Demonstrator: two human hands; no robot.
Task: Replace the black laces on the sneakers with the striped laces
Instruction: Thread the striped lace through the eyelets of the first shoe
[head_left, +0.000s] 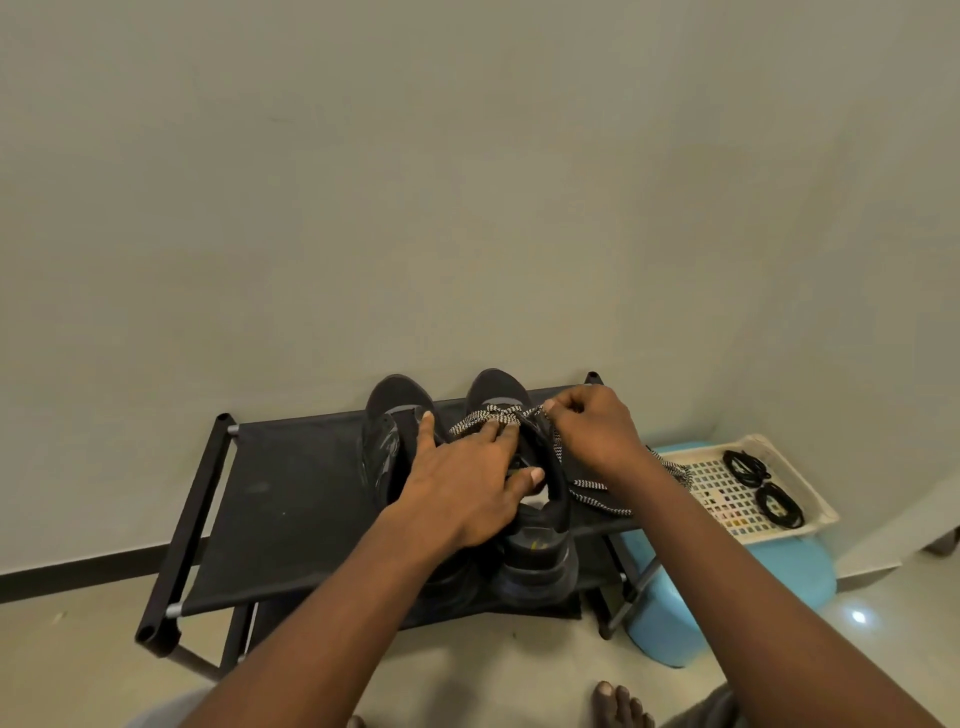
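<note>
Lacing a sneaker (500, 388) on the shoe rack (291, 467). Left grip (467, 483), fingers spread, presses the crossed striped lace (497, 415) flat; right grip (592, 431) pinches one strand. Draw it snug and untwisted. The black laces (748, 467) lie in the basket (813, 501).

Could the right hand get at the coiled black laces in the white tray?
Probably yes: the black laces lie uncovered in the white tray, beside that arm, with nothing between. But the right hand pinches the striped lace, so it would have to let go.
</note>
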